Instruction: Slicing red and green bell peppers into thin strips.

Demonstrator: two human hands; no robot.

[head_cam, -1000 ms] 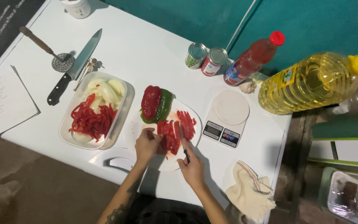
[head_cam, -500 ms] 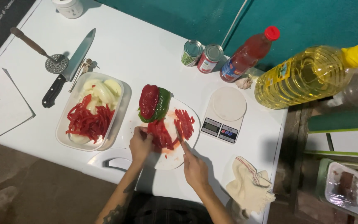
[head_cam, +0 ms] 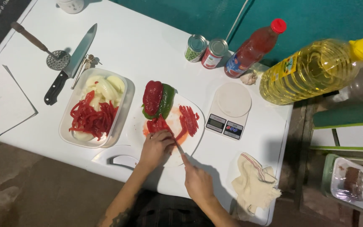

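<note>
table (head_cam: 148, 46): white, carries everything.
board (head_cam: 198, 138): white, round, near centre; cut red strips (head_cam: 188, 120) on its right side.
step: you're mid-slicing red pepper, judging by the pose.
left hand (head_cam: 156, 147): fingers curled, pressing down on pepper piece (head_cam: 157, 125).
right hand (head_cam: 197, 180): closed around small knife (head_cam: 179, 147), blade beside left fingertips.
next: keep fingertips tucked, slice thin.

- Left hand (head_cam: 156, 148) and right hand (head_cam: 197, 180) are bare, without gloves or rings.
- Forearms are unsleeved.
- Dark tattoo marks the left forearm.
- Dark clothing below.
</note>
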